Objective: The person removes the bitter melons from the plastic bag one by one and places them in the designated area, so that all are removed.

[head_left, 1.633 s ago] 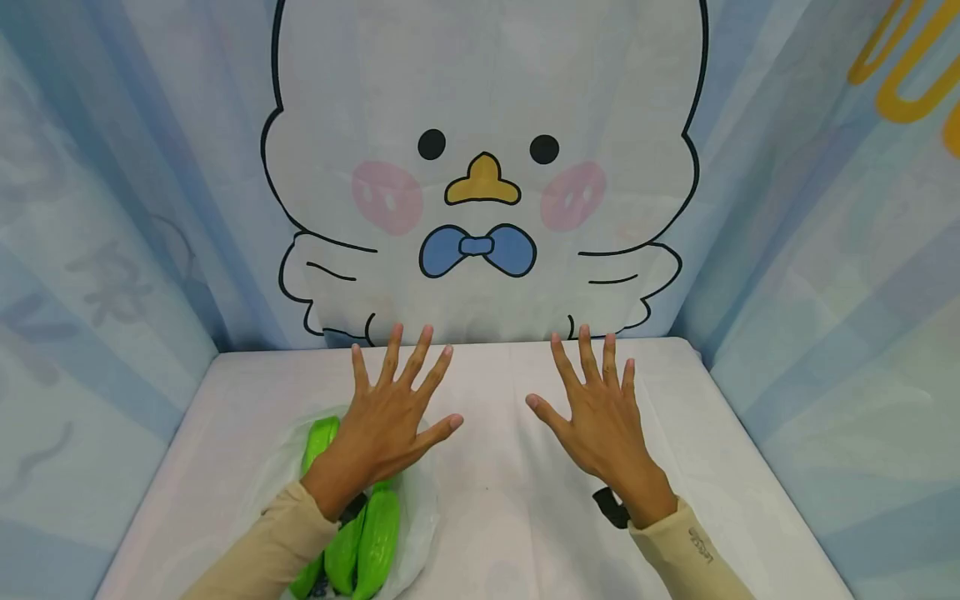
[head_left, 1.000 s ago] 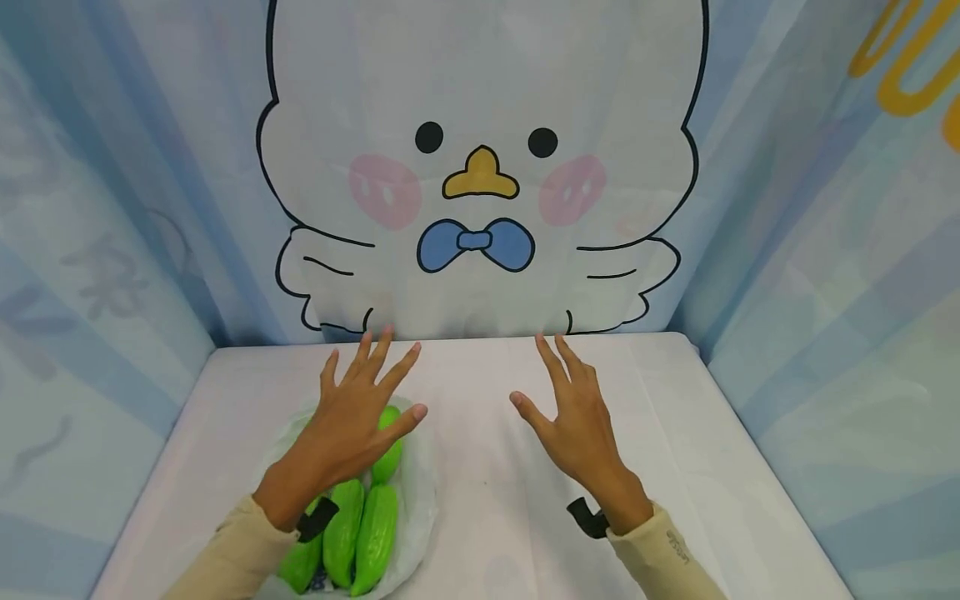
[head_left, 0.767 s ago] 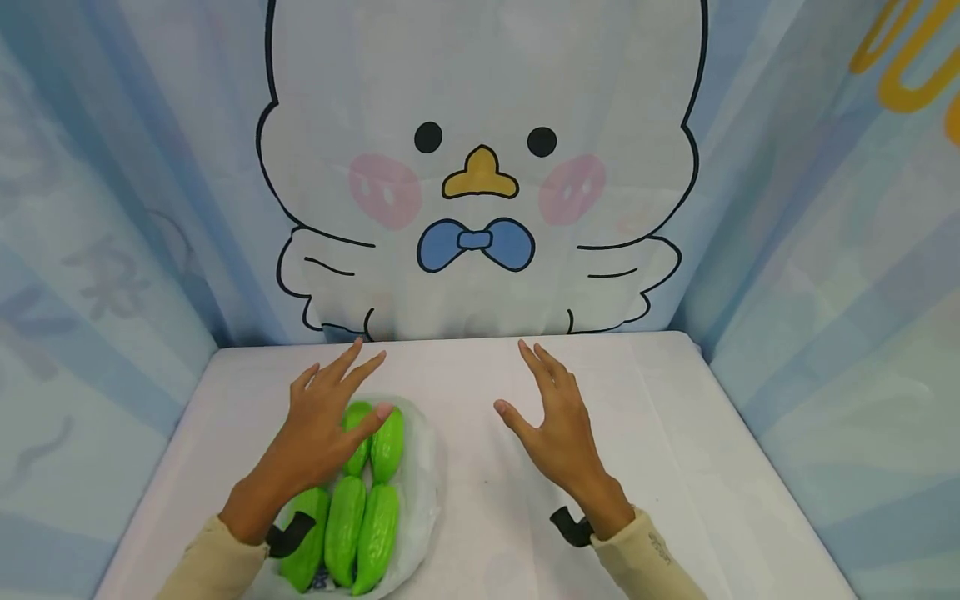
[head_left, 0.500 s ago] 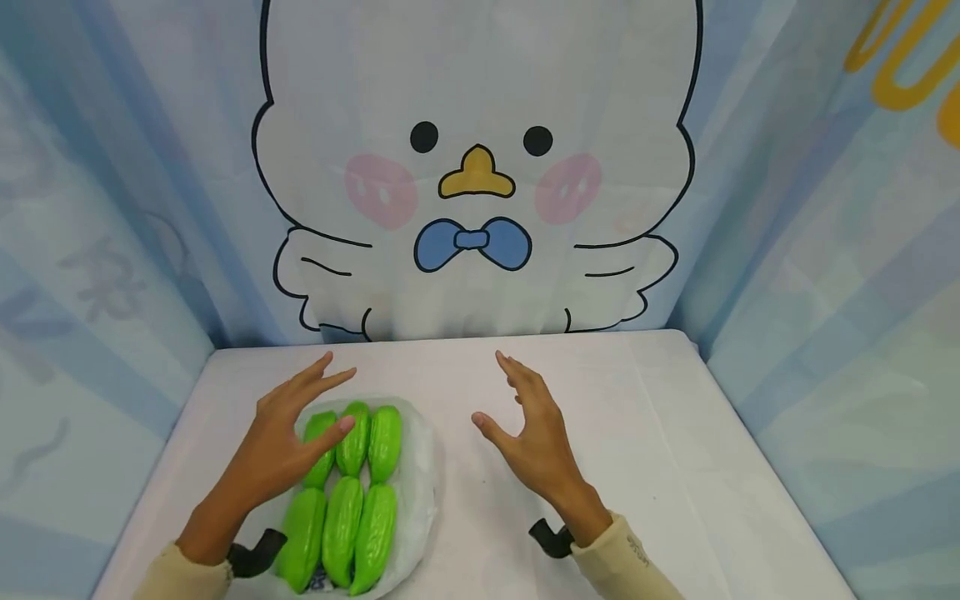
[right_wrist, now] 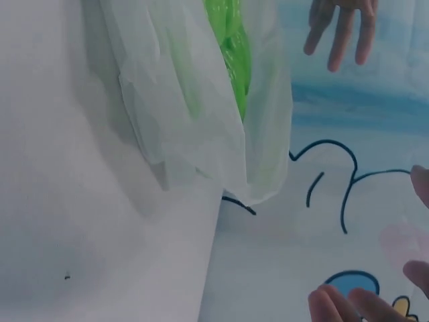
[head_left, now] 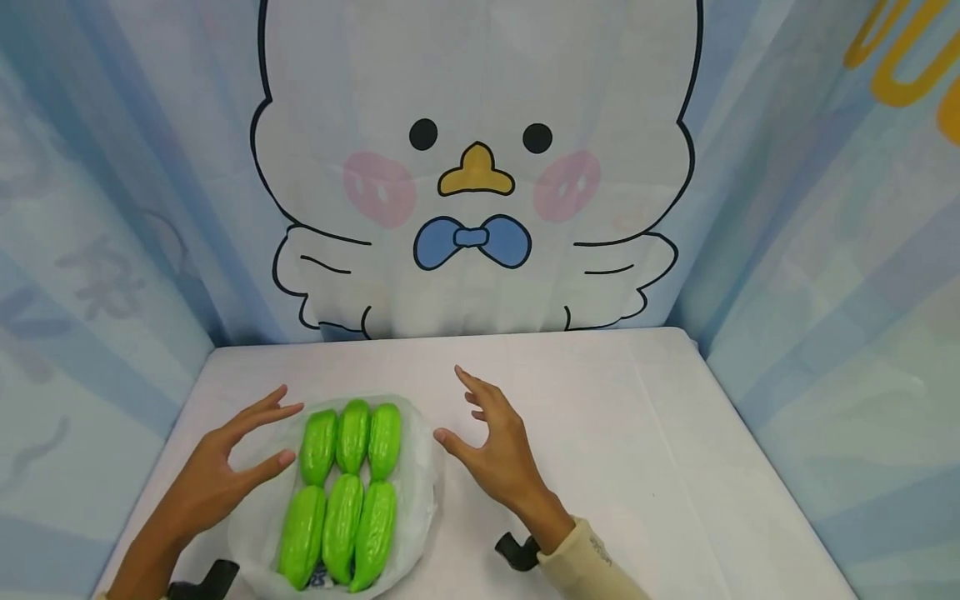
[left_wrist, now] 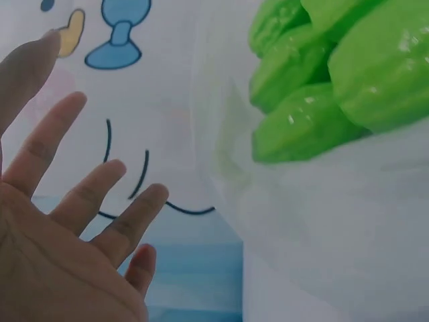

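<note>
Hovering on either side of a white plastic bag (head_left: 417,508), the left hand (head_left: 213,479) and the right hand (head_left: 501,454) held nothing; they were well apart from each other, thumbs spread from the fingers, palms turned inward. Six green vegetables (head_left: 343,508) lay in the bag in two rows of three, set toward the person's left on the table (head_left: 615,442). The bag's mouth already gaped around them, so every one was on show. From where I stood, the work looked barely begun: neither hand had a grip on the bag or on any vegetable, and all the handling seemed left to do. Something dark blue (head_left: 321,577) peeped out beneath the nearer row, too covered to make out.
</note>
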{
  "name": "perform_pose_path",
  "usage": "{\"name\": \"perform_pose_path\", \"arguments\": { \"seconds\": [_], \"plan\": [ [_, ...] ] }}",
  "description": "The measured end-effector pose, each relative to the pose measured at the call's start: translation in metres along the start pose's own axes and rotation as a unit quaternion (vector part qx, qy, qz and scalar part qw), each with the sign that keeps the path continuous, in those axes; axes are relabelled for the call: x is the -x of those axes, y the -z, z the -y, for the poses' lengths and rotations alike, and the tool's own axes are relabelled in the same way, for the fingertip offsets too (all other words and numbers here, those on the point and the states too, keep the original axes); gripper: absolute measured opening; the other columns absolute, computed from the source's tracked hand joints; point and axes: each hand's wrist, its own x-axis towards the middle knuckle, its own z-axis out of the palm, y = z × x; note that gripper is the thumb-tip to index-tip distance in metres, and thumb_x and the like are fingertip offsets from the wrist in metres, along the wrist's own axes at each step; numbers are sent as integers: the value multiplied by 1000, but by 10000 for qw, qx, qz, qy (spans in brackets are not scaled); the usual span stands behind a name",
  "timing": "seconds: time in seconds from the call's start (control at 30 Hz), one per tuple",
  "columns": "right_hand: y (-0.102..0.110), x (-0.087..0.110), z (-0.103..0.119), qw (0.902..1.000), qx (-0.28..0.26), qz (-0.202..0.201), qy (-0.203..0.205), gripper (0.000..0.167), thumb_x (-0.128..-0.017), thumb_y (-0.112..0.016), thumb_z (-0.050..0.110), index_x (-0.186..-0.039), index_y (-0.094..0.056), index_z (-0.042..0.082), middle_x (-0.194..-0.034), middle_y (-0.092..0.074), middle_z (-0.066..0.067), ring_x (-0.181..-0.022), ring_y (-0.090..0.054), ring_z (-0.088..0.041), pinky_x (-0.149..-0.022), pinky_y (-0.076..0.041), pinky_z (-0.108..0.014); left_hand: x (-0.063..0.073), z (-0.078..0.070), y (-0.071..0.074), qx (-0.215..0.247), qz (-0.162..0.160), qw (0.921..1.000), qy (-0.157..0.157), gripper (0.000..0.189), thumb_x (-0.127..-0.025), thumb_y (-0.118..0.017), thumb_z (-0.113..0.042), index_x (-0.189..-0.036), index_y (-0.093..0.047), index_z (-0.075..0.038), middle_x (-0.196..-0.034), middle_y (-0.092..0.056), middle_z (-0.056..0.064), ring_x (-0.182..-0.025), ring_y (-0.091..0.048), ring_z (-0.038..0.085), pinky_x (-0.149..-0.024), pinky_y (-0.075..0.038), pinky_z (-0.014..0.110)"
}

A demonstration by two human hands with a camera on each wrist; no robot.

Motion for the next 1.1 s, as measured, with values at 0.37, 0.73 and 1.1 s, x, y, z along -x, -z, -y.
{"name": "perform_pose_path", "arguments": {
  "seconds": [0.37, 0.73, 1.1],
  "plan": [
    [-27, 2, 10, 9977, -491, 470, 11, 82, -94, -85, 28, -162, -41, 39, -160, -51, 5, -144, -55, -23, -112, -54, -45, 18, 31, 11, 14, 399, 9977, 549, 58, -102, -74, -27, -157, -55, -27, -172, -27, -11, -156, -22, 56, -101, -29, 86],
    [-51, 0, 17, 9910, -819, 1051, -101, 69, -97, -81, 25, -159, -51, 27, -154, -54, -3, -140, -58, -28, -109, -56, -35, 29, 58, 12, 18, 625, 9959, 648, 57, -103, -73, -27, -157, -55, -25, -173, -29, -8, -155, -37, 2, -109, -46, 67],
    [-69, -3, 15, 9825, -558, 1739, -358, 65, -99, -79, 26, -158, -52, 25, -150, -56, -9, -140, -57, -32, -109, -56, -35, 31, 73, 7, 1281, 1179, 9836, 477, 60, -106, -64, -7, -163, -44, -6, -149, -49, -35, -129, -50, -19, -94, -53, 14]
  ]
}}
